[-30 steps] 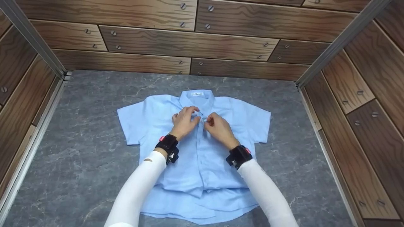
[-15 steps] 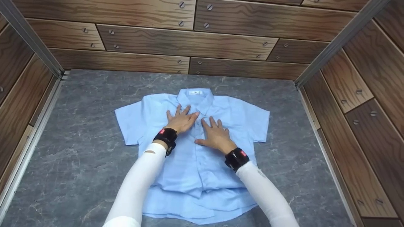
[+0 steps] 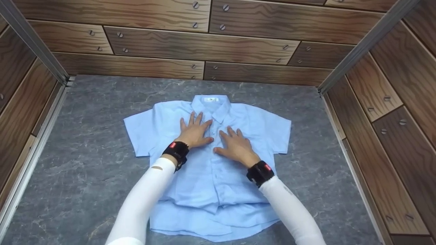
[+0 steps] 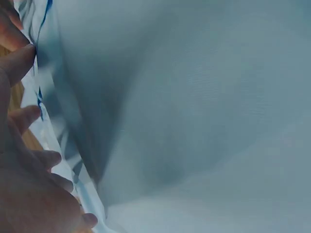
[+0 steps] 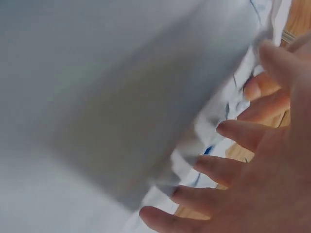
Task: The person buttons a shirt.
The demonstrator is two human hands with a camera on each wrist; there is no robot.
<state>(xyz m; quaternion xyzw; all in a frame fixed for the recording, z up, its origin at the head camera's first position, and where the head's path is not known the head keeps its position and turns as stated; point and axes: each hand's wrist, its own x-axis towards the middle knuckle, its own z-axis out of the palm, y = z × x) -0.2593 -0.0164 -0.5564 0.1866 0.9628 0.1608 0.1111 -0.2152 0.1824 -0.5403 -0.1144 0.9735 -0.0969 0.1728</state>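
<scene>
A light blue short-sleeved shirt lies front up, its collar at the far end and its sleeves spread to both sides. On the chest, just left of the button strip, my left hand rests with fingers spread. Across the strip my right hand lies on the cloth, fingers fanned and thumb toward the middle. Neither hand grips anything. In the left wrist view the left hand touches the pale fabric with its fingertips. The right wrist view has the right hand stretched out over the cloth.
The shirt is on a dark grey marbled surface. Wood-patterned panels stand at the back and both sides, with metal corner posts. Near the shirt's hem the cloth has a loose crosswise fold.
A second ago the fingers were bent together at the upper placket. Both hands have since spread flat on the chest, and the left thumb has moved down slightly.
</scene>
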